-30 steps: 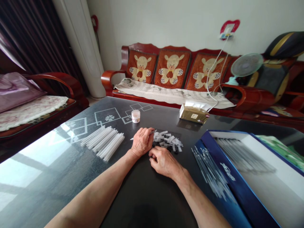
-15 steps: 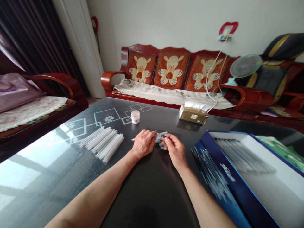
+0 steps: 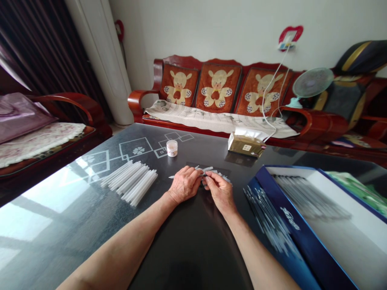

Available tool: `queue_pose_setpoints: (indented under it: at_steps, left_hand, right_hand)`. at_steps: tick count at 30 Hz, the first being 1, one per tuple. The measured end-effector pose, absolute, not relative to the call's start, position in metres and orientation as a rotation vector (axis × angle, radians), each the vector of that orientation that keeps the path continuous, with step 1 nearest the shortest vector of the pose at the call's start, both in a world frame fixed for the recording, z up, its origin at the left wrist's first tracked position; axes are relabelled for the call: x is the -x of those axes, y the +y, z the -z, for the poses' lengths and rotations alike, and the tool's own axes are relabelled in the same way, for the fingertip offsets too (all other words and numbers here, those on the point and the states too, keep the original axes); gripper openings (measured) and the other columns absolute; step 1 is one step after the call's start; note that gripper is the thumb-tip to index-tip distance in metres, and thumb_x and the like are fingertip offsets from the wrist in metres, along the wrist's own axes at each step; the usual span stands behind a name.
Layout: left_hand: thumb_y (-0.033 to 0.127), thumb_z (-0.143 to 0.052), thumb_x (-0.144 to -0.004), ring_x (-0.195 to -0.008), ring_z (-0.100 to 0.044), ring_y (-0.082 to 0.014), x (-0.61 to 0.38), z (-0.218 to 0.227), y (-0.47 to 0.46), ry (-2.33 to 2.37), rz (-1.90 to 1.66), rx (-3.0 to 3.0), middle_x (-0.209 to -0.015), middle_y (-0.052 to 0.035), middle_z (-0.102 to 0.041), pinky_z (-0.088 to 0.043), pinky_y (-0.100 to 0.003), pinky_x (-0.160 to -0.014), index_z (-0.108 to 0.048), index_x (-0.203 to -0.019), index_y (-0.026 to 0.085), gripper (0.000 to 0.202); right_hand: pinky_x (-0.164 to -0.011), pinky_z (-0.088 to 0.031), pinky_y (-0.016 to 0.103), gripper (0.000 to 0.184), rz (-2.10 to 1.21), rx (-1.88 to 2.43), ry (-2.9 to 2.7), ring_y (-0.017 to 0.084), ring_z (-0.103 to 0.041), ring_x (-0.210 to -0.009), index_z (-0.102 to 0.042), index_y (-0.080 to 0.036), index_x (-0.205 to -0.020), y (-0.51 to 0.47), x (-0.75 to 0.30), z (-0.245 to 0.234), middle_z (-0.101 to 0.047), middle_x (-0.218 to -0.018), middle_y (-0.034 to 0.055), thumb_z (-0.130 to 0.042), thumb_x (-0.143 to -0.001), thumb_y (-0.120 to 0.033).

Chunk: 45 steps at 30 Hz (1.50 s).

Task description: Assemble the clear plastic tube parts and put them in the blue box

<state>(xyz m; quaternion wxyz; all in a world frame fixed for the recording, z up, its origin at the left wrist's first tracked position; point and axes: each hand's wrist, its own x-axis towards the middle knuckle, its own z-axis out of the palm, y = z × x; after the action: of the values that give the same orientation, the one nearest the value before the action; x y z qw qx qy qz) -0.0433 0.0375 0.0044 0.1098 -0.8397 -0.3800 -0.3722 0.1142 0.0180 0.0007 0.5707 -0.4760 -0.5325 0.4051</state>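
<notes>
My left hand (image 3: pixel 184 185) rests on the dark glass table (image 3: pixel 90 209), fingers closed on a thin white tube (image 3: pixel 173 176) that sticks out to its left. My right hand (image 3: pixel 220 190) sits close beside it, fingertips pinched on a small white piece right at the left hand's fingers. The two hands meet over a pile of small white and black caps (image 3: pixel 218 174), mostly hidden behind them. A bundle of long white tubes (image 3: pixel 130 182) lies to the left of my left hand.
A small white jar (image 3: pixel 172 148) stands behind the hands. A tissue box (image 3: pixel 246 144) sits at the back right. A blue box (image 3: pixel 305 217) with thin rods fills the right side. A red wooden sofa (image 3: pixel 217 92) stands beyond the table.
My right hand rose from the table near the caps, moved up and left, and now pinches a small piece against the left hand's tube. The left hand barely moved.
</notes>
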Motion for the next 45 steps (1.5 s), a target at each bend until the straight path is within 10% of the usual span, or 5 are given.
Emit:
queue_pose_setpoints:
  at_steps: [25, 45]
  left_hand:
    - [0.031, -0.043, -0.096, -0.074, -0.054, -0.0175, 0.044, -0.002, 0.042, -1.084, 1.172, 2.499, -0.081, -0.0059, -0.062, -0.045, -0.035, -0.075, -0.063, -0.109, 0.018, 0.028]
    - [0.03, -0.045, -0.095, -0.074, -0.053, -0.0178, 0.042, -0.013, 0.034, -0.968, 1.092, 2.528, -0.085, -0.006, -0.064, -0.041, -0.036, -0.075, -0.063, -0.106, 0.018, 0.025]
  right_hand:
    - [-0.07, -0.059, 0.031, 0.025, -0.725, 1.092, -1.428, 0.018, -0.068, -0.083, -0.071, -0.022, -0.1, 0.02, -0.118, 0.004, -0.071, -0.101, 0.0056, -0.061, -0.082, -0.037]
    - [-0.063, -0.051, 0.027, 0.035, -0.46, 1.239, -1.631, 0.016, -0.062, -0.062, -0.061, -0.019, -0.068, 0.01, -0.125, -0.012, -0.065, -0.064, 0.0044, -0.047, -0.091, -0.041]
